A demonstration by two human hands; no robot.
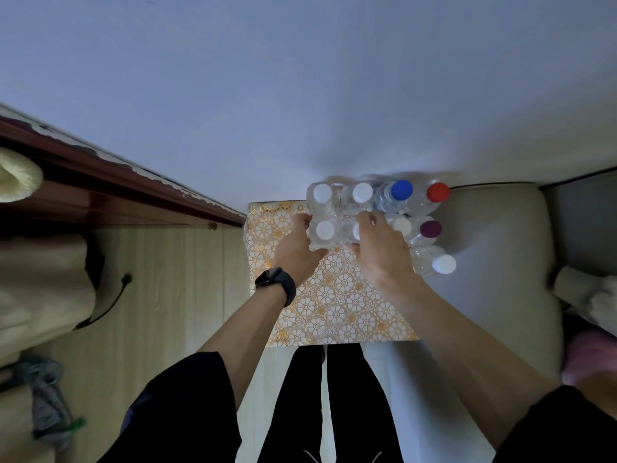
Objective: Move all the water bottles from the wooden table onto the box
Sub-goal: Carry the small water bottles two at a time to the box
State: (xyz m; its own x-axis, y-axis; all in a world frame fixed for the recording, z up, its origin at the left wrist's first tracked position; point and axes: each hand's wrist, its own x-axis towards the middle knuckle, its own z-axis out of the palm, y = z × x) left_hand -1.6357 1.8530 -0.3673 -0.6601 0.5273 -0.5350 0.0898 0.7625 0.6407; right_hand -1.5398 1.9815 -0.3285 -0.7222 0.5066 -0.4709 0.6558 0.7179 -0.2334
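Note:
Several clear water bottles stand packed together at the far end of a surface covered in a gold flower pattern (337, 295). Most have white caps; one cap is blue (401, 189), one red (438, 192) and one purple (430, 229). My left hand (297, 248), with a black watch on the wrist, grips the side of a white-capped bottle (325, 230) in the front row. My right hand (380, 252) wraps the bottle next to it (354, 232), whose cap is half hidden by my fingers. Another white-capped bottle (443, 264) stands at the right edge.
A grey padded mattress (494, 262) lies to the right of the patterned surface. Dark red wooden furniture (100, 182) runs along the left. Pale wood flooring (173, 279) with a black cable (110, 309) lies below it. A plain wall rises just behind the bottles.

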